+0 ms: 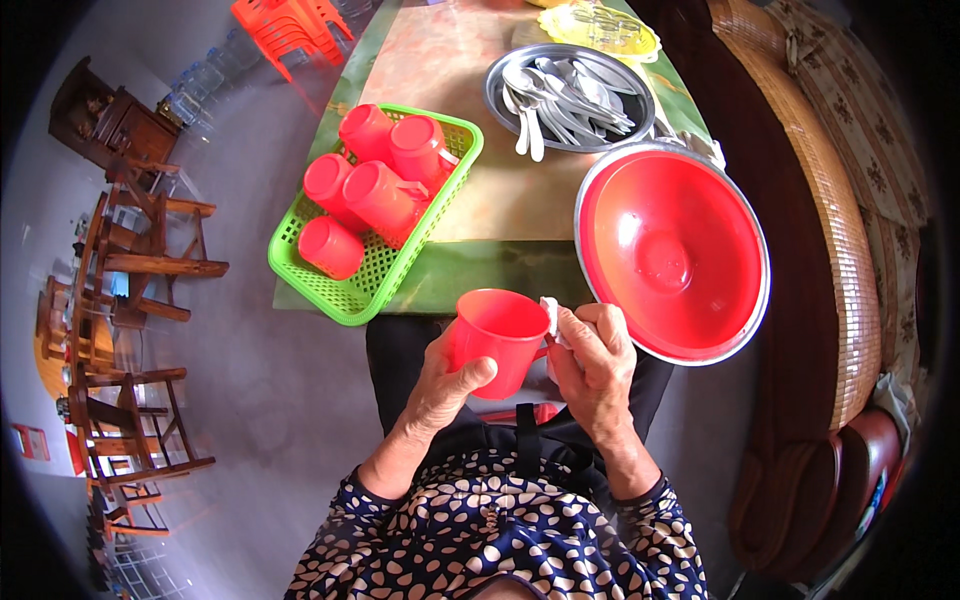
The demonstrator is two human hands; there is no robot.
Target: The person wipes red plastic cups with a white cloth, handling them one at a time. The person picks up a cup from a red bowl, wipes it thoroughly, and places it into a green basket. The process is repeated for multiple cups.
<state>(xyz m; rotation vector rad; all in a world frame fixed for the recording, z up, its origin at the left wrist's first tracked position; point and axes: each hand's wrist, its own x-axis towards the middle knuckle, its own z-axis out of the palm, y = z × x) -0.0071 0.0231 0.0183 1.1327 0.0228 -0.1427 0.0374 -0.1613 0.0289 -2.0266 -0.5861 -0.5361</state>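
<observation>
My left hand (pixel 443 383) is closed round a red plastic mug (pixel 503 340), held upright above my lap with its mouth facing up. A white cloth (pixel 553 325) is pinched in my right hand (pixel 597 368), pressed against the mug's right side by the rim and handle. The handle is mostly hidden behind those fingers. In front of me to the left, a green perforated basket (pixel 398 285) holds several red mugs (pixel 378 196), turned bottom up or tipped over.
At the table's (pixel 520 215) right corner sits a large red basin (pixel 665 258) with a silvery rim. Beyond it are a metal bowl of spoons (pixel 570 97) and a yellow tray (pixel 605 30) with glasses. Wooden chairs (pixel 140 430) stand left; a wooden bench (pixel 790 250) runs along the right.
</observation>
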